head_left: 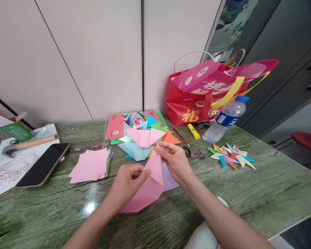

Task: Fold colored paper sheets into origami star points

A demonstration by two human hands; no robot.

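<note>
A sheet of pink origami paper [147, 193], partly folded, is held up between both hands over the table. My left hand [128, 180] pinches its left edge between thumb and fingers. At the pointed upper corner, my right hand [173, 157] pinches the paper. Behind it a lilac sheet [169, 180] shows in part. Just beyond the hands lies a pile of folded paper pieces, with a pink folded piece [145, 136] on top and a light blue folded piece [136, 151] below it.
Left are a stack of pink paper [89, 166], a phone [43, 166] and a hammer [31, 143]. A paper pack [115, 126] lies at the back. Right stand a red bag [178, 103] and a water bottle [224, 121], near a glue stick [193, 131] and a multicoloured paper star [232, 155].
</note>
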